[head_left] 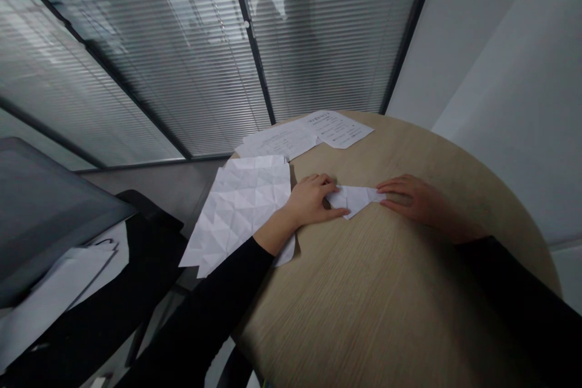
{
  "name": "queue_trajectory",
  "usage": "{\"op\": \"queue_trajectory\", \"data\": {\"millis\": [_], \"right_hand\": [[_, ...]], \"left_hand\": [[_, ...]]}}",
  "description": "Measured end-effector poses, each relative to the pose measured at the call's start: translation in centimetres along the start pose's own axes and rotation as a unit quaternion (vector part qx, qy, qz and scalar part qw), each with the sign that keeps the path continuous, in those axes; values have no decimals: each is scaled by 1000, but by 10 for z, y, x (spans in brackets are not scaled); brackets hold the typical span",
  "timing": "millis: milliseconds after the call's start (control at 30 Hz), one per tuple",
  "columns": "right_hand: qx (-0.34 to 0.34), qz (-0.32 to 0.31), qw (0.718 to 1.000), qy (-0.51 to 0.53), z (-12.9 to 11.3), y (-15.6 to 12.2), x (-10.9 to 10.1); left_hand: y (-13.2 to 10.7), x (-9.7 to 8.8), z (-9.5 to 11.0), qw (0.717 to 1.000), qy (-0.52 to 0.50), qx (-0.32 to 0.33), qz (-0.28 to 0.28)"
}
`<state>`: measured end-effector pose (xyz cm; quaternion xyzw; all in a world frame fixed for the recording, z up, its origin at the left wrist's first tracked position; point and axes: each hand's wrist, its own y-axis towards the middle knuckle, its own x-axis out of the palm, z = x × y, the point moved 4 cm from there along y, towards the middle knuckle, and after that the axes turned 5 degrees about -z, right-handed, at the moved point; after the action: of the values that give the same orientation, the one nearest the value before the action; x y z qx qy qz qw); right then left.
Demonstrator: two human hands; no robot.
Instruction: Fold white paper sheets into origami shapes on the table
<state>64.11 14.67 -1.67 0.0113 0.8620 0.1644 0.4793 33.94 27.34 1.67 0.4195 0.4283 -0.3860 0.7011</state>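
A small piece of folded white paper (357, 199) lies on the round wooden table (364, 291), pointed at its lower edge and narrowing toward the right. My left hand (316, 199) grips its left end, thumb along the near side and fingers at the far side. At the narrow right end, my right hand (409, 197) has its thumb and fingers closed on the paper's tip. Just left of my left hand sits a stack of creased white sheets (240, 200), partly covered by my forearm.
Printed sheets (336, 128) lie at the table's far edge. On the left, a chair (150, 215) holds more white papers (82, 276). Glass partitions with blinds (327, 42) stand behind the table, and a white wall (513, 73) rises at the right.
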Motion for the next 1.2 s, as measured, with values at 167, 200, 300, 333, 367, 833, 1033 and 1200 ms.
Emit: {"op": "queue_trajectory", "data": {"millis": [167, 200, 300, 333, 367, 833, 1033, 1200], "right_hand": [[5, 14, 1000, -8, -1, -1, 3], [2, 15, 1000, -10, -1, -1, 3], [-4, 20, 1000, -18, -3, -1, 3], [-5, 20, 1000, -20, -4, 0, 3], [-6, 19, 1000, -22, -5, 0, 3], [30, 23, 984, 173, -22, -2, -3], [35, -8, 986, 161, -11, -4, 6], [-8, 17, 996, 89, 5, 0, 7]], "left_hand": [[0, 1, 3, 1000, 3, -4, 5], [0, 1, 4, 1000, -3, 3, 6], [0, 2, 6, 999, -29, 44, -11], [0, 3, 7, 997, -36, 62, -23], [0, 4, 9, 995, -41, 77, -37], [-1, 6, 7, 994, -29, 84, -63], [-1, 7, 7, 994, -25, 85, -60], [-1, 8, 7, 994, -28, 85, -59]]}}
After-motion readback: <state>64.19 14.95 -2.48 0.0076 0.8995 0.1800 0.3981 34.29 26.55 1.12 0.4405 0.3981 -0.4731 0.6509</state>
